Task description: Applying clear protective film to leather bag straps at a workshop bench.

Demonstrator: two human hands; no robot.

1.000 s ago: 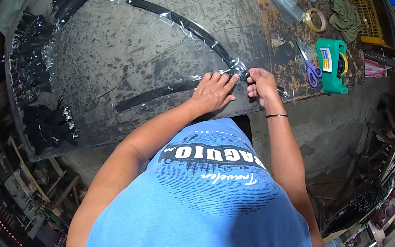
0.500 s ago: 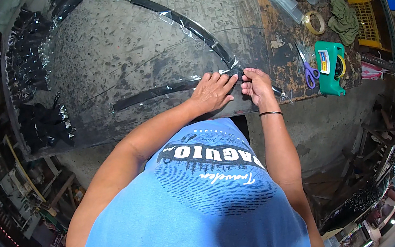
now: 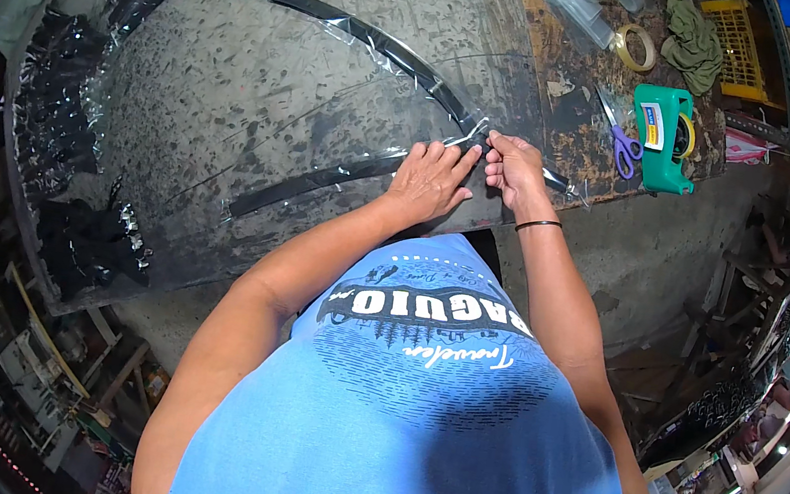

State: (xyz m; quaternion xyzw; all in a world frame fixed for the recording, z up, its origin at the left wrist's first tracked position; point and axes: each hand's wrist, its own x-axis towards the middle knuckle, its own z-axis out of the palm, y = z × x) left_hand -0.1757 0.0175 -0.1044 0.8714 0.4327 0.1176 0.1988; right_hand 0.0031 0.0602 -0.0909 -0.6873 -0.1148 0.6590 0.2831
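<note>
My left hand (image 3: 427, 182) lies with fingers outstretched on the worn grey worktop (image 3: 194, 97), fingertips at the junction of two black strips in clear film: a long curved upper strip (image 3: 364, 35) and a lower strip (image 3: 308, 178). Just right of it, my right hand (image 3: 514, 171) is curled, thumb and forefinger pinching a bit of the clear film (image 3: 479, 124) where the strips meet. A short end of black strip shows right of that hand.
Purple-handled scissors (image 3: 626, 150), a green tape dispenser (image 3: 664, 164), a tape roll (image 3: 634, 34), clear plastic pieces (image 3: 570, 7), a green cloth (image 3: 690, 51) and a yellow crate (image 3: 733, 52) are at the right. Black glossy material (image 3: 69, 90) lies along the left and back.
My right hand has shifted slightly left, still pinching at the junction. The clear film there now looks more gathered into a narrow fold. My left hand stays almost in place.
</note>
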